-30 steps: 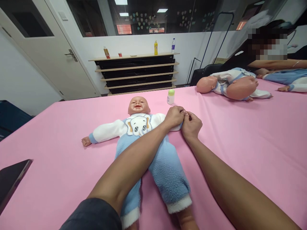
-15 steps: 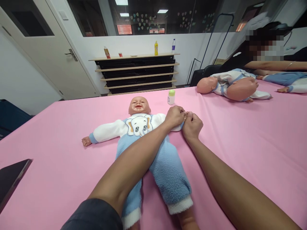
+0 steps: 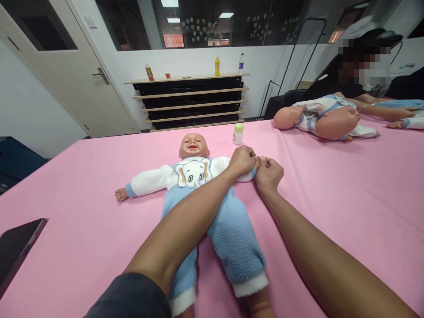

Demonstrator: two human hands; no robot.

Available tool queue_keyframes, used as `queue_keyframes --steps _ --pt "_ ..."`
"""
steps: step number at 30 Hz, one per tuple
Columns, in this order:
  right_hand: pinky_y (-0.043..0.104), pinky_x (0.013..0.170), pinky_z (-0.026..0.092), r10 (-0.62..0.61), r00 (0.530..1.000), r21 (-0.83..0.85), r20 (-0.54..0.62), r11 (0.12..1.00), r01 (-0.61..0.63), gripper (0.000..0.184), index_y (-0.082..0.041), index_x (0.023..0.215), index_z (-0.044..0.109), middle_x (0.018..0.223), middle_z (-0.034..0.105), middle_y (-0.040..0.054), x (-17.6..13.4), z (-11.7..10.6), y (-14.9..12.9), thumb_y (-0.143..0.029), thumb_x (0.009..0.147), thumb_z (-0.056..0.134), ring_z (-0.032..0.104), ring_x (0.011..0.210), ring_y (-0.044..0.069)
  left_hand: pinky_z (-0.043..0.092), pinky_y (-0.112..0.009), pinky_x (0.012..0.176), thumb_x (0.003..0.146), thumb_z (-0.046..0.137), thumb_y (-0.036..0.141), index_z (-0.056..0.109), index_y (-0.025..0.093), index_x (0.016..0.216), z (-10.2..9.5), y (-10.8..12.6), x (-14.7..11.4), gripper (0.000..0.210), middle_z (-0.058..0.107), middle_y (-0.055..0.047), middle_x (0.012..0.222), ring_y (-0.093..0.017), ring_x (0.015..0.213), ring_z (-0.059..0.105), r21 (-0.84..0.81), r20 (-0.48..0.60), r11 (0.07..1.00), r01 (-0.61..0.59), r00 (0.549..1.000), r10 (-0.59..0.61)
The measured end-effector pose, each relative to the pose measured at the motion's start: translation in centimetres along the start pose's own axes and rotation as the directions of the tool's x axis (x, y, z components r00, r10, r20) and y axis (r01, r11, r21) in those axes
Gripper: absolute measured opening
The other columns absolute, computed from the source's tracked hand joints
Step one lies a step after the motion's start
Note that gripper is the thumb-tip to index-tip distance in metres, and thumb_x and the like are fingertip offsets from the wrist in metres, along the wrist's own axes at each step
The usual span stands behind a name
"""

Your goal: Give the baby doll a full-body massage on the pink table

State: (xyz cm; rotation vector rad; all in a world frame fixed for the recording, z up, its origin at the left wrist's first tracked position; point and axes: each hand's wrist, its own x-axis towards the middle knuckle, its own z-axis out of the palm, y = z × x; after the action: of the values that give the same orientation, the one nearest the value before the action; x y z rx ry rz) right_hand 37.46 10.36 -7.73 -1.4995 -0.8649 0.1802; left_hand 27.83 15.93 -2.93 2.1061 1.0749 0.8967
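A baby doll (image 3: 195,170) lies on its back, wearing a white top with an elephant face and fluffy blue trousers. Its arm on the right side stretches out toward my hands. My left hand (image 3: 244,160) is closed at the end of that arm, fingers curled round the doll's hand (image 3: 257,162). Opposite it, my right hand (image 3: 270,174) pinches the same small hand between thumb and fingers, beside the blue cuff. My fingers cover most of the doll's hand. Just behind my left hand stands a small white bottle with a green cap (image 3: 237,134).
A pink sheet (image 3: 82,247) covers the table. At the left edge lies a dark flat device (image 3: 20,247). Another doll (image 3: 318,117) lies at the right back, near a person's arm (image 3: 387,112). Bottles stand on a shelf (image 3: 188,78) by the wall.
My right hand has shifted slightly away from my left, showing a bit of the doll's hand between them. The other person's arm at the right has moved lower. The view has shifted slightly.
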Motion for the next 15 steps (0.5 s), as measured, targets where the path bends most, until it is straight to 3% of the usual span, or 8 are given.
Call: queue_keyframes --steps 4,9,12,15 --pt "0.033 0.072 0.049 -0.023 1.000 -0.021 0.001 1.000 0.023 0.035 -0.015 0.090 0.070 0.084 0.071 0.0085 -0.32 0.07 -0.50 -0.044 0.086 0.052 0.063 0.075 0.020 0.043 -0.025 0.067 0.079 0.061 0.025 0.069 0.016 0.071 -0.16 0.17 0.03 0.014 0.069 -0.005 0.075 -0.014 0.071 0.058 -0.010 -0.066 1.000 0.016 0.998 -0.017" --pt "0.031 0.071 0.050 -0.010 0.997 0.108 0.073 0.994 0.002 0.038 -0.013 0.105 0.064 0.088 0.069 0.0082 -0.32 0.33 -0.69 -0.041 0.080 0.062 0.062 0.073 0.017 0.041 -0.027 0.065 0.088 0.050 0.034 0.064 0.016 0.068 -0.30 0.50 -0.05 0.030 0.065 -0.006 0.070 -0.016 0.067 0.056 0.064 -0.128 0.997 0.033 0.992 -0.025" --pt "0.030 0.071 0.049 -0.025 0.993 0.142 0.113 0.990 0.009 0.035 -0.013 0.103 0.068 0.086 0.069 0.0071 0.01 0.39 -0.33 -0.038 0.079 0.061 0.061 0.074 0.016 0.042 -0.029 0.068 0.093 0.040 0.038 0.066 0.017 0.079 -0.20 0.59 -0.09 0.037 0.067 -0.008 0.078 -0.018 0.073 0.059 0.103 -0.123 0.995 0.005 0.992 0.008" --pt "0.026 0.061 0.044 -0.004 0.994 0.103 0.107 0.995 -0.007 0.032 -0.013 0.089 0.072 0.075 0.066 0.0039 0.25 0.26 0.05 -0.042 0.081 0.059 0.055 0.065 0.014 0.044 -0.029 0.076 0.090 0.044 0.032 0.067 0.017 0.097 -0.01 0.56 -0.19 0.028 0.069 -0.010 0.092 -0.019 0.084 0.061 0.137 -0.094 0.991 -0.001 0.995 0.014"
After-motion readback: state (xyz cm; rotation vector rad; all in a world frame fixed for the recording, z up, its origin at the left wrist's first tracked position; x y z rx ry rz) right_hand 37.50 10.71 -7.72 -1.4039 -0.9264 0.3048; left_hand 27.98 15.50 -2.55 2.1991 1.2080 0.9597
